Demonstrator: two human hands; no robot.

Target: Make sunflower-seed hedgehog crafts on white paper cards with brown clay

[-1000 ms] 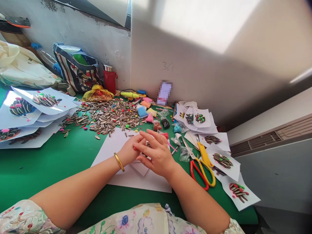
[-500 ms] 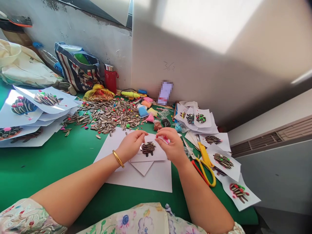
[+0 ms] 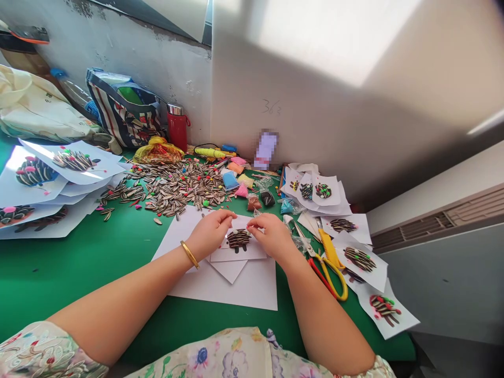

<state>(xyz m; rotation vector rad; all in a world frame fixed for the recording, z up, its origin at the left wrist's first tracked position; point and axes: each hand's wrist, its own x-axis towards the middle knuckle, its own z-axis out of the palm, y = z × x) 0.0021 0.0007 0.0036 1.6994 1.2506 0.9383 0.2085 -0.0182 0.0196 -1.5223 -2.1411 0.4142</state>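
Near the middle of the table, a small white card (image 3: 218, 255) bears a hedgehog figure (image 3: 238, 239) made of striped sunflower seeds over a dark body, with pale dots on top. My left hand (image 3: 210, 236), wearing a gold bangle, is closed at the card's upper left with thumb and fingers together; whatever they hold is hidden. Across from it, my right hand (image 3: 272, 239) pinches above the card's right side. A tiny reddish bit seems to show at its fingertips, too small to name. Under the card lie more white sheets (image 3: 236, 291).
Loose sunflower seeds (image 3: 185, 184) are heaped at the back, beside coloured clay packets (image 3: 230, 180). Scissors (image 3: 328, 273) and a yellow cutter (image 3: 329, 247) lie right of my right hand. Finished seed cards (image 3: 364, 262) line the right edge; a card stack (image 3: 79, 189) sits left.
My right hand has turned and come lower and closer over the card, its fingers drawing together. A pink thing seen by its palm no longer shows. My left hand stays nearly still.
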